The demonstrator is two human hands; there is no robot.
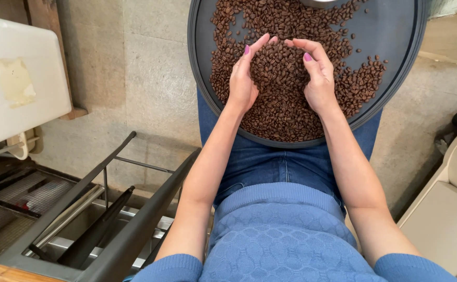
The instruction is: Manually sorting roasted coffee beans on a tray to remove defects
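Note:
A round dark grey tray (395, 68) rests on my lap, covered with roasted brown coffee beans (280, 104). My left hand (244, 78) stands on edge in the beans, fingers together and curved inward. My right hand (317, 73) mirrors it on the other side, fingers bent toward the left hand. The two hands cup a heap of beans between them, fingertips nearly touching at the far side. Neither hand closes around anything.
A black metal frame (108, 209) with bars and mesh stands at the lower left. A white box-like container (20, 78) sits at the upper left. A beige machine casing (447, 209) is at the lower right. Concrete floor (134, 78) lies below.

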